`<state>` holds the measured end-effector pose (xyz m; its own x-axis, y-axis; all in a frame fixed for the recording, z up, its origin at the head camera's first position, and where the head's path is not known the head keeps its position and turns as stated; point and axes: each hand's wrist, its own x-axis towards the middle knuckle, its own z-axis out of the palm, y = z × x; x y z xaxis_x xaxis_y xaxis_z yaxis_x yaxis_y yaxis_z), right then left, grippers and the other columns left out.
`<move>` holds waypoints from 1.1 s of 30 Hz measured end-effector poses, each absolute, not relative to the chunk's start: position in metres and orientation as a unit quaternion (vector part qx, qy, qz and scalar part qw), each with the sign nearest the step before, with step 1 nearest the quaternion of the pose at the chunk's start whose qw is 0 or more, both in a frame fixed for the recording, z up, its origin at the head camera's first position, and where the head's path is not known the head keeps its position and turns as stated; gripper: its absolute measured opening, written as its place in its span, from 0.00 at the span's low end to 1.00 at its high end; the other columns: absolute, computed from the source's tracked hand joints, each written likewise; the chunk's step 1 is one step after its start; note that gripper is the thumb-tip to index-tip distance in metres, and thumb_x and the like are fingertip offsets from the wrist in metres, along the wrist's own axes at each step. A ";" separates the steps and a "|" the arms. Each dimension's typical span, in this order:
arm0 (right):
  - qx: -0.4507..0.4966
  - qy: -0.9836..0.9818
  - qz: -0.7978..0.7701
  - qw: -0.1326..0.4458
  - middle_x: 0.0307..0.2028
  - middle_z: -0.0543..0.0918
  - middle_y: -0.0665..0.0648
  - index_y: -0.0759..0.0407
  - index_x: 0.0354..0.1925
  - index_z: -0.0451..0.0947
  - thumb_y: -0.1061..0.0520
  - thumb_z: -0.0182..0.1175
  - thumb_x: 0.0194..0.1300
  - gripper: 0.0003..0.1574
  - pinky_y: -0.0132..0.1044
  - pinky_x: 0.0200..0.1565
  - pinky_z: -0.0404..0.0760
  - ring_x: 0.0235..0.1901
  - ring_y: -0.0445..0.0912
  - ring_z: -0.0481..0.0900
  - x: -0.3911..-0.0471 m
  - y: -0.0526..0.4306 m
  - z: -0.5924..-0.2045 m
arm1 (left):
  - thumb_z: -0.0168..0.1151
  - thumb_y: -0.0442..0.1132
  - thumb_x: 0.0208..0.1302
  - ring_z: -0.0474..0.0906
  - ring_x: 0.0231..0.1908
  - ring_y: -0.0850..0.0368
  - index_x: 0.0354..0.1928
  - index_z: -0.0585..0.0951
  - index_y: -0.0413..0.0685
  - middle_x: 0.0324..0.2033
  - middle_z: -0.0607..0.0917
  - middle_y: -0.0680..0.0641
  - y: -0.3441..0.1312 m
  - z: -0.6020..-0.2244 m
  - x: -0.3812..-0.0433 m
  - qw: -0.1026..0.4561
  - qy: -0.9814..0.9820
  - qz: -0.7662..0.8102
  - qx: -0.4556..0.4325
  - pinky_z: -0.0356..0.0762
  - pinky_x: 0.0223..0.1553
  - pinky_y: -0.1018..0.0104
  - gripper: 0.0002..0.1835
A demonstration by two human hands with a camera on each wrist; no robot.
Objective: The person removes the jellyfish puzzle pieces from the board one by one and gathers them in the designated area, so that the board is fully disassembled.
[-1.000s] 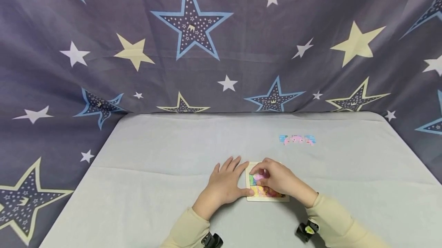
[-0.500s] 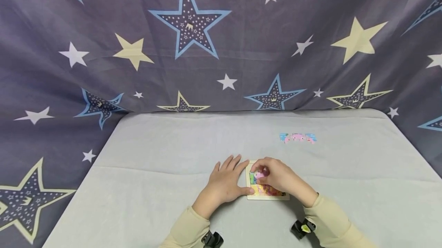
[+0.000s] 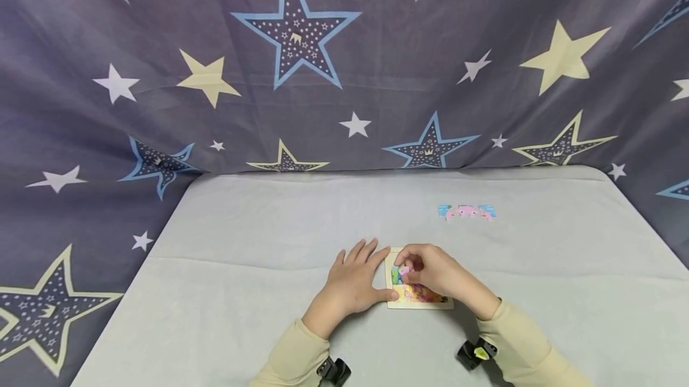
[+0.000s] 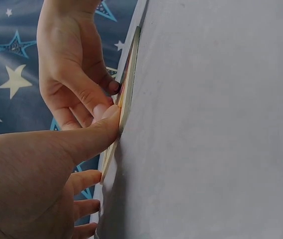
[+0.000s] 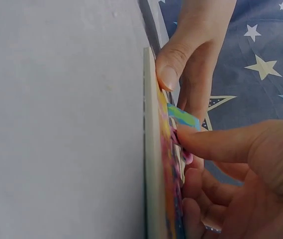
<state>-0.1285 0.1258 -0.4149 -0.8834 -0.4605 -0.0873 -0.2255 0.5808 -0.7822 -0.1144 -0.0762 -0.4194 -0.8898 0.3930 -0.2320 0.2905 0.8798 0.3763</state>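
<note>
A small jigsaw puzzle board (image 3: 420, 306) with a pale wooden frame lies on the cloth, its lower part filled with a yellow and red picture. My left hand (image 3: 350, 285) is spread at its left side, thumb on the lower left of the frame and index fingertip at the upper left corner. Between thumb and fingers my right hand (image 3: 438, 270) pinches a puzzle piece (image 5: 183, 118), green, blue and pink. In the right wrist view that piece stands tilted up from the board. The right fingers hide much of the board's upper part.
Three puzzle pieces, a left one (image 3: 444, 212), a pink middle one (image 3: 466, 210) and a right one (image 3: 487, 212), lie in a row farther back on the grey cloth (image 3: 242, 303). A dark star-patterned curtain (image 3: 334, 76) rises behind the table.
The head view has shifted slightly. Both hands stay at the board, the left on its frame and the right pinching the puzzle piece, with hardly any motion.
</note>
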 end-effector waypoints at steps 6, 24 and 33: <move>-0.218 0.871 -0.416 0.144 0.28 0.79 0.49 0.62 0.38 0.84 0.71 0.68 0.63 0.08 0.31 0.34 0.71 0.29 0.40 0.72 -0.131 0.130 -0.415 | 0.69 0.64 0.63 0.52 0.81 0.44 0.79 0.65 0.58 0.81 0.60 0.47 -0.076 -0.418 -0.115 0.155 0.957 0.171 0.177 0.51 0.78 0.36 0.46; -0.207 0.848 -0.465 0.147 0.29 0.83 0.54 0.67 0.39 0.84 0.71 0.67 0.64 0.05 0.30 0.33 0.77 0.30 0.42 0.75 -0.140 0.140 -0.418 | 0.73 0.61 0.60 0.51 0.81 0.43 0.79 0.67 0.57 0.81 0.60 0.45 -0.073 -0.417 -0.115 0.159 0.953 0.201 0.164 0.48 0.78 0.35 0.47; -0.202 0.850 -0.469 0.132 0.30 0.83 0.55 0.69 0.39 0.84 0.74 0.62 0.63 0.08 0.30 0.34 0.77 0.31 0.43 0.75 -0.148 0.153 -0.414 | 0.73 0.61 0.60 0.51 0.81 0.43 0.79 0.67 0.57 0.81 0.60 0.46 -0.074 -0.419 -0.116 0.161 0.951 0.205 0.165 0.47 0.78 0.35 0.47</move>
<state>-0.1476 0.1526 -0.4141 -0.8840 -0.4661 -0.0351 -0.2188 0.4789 -0.8502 -0.1159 -0.0735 -0.4186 -0.8938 0.3796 -0.2388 0.2474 0.8615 0.4434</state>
